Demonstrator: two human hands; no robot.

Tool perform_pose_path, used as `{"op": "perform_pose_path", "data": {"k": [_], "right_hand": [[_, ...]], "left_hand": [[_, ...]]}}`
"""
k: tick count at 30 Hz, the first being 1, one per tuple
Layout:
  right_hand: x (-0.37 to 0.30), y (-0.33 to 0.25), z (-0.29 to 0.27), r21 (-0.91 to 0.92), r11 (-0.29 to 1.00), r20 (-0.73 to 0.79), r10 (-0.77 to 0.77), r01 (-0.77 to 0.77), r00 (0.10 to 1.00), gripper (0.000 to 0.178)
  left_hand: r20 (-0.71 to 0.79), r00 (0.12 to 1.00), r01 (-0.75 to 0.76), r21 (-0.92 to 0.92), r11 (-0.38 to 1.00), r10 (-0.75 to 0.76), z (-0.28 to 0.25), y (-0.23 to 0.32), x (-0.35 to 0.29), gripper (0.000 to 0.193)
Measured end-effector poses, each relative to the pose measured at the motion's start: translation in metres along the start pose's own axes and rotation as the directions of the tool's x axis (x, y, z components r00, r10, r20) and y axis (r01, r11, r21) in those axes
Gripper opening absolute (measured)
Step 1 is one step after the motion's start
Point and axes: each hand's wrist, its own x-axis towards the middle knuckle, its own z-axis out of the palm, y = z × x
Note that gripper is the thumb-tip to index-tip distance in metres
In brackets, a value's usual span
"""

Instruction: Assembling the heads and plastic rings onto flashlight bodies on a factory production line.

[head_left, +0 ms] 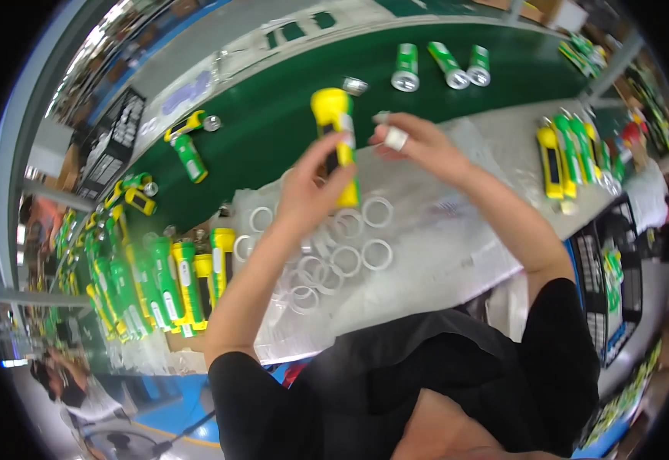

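Note:
My left hand (311, 184) is closed around a yellow and green flashlight (332, 103), held upright with its wide yellow head pointing away from me. Just to its right, my right hand (422, 146) has its fingers bent together, with a white wrap (396, 138) around one finger. Something small and greyish shows at those fingertips; I cannot make out what it is. Beyond the flashlight, a small silver cup-shaped part (355, 85) lies on the green belt (273, 115). Below my hands, several white rings (376, 254) are spread over the plastic-covered worktop (419, 284).
Many green and yellow flashlights (185, 280) stand crowded at the left, with more (551, 161) at the right. Several green tubes (406, 65) with silver ends lie on the far belt. Black crates (112, 142) and other people are at the sides.

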Motion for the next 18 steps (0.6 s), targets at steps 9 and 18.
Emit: {"op": "perform_pose_path", "data": {"k": [9, 18], "right_hand": [[-0.167, 0.019, 0.031, 0.52, 0.849, -0.031, 0.131, -0.096, 0.991, 0.058], [-0.215, 0.013, 0.056, 0.292, 0.946, 0.261, 0.061, -0.139, 0.963, 0.066]], "left_hand": [[0.219, 0.96, -0.214, 0.173, 0.961, 0.174, 0.063, 0.05, -0.08, 0.038], [0.253, 0.947, -0.093, -0.367, 0.926, 0.195, 0.092, 0.042, -0.094, 0.033]]}}
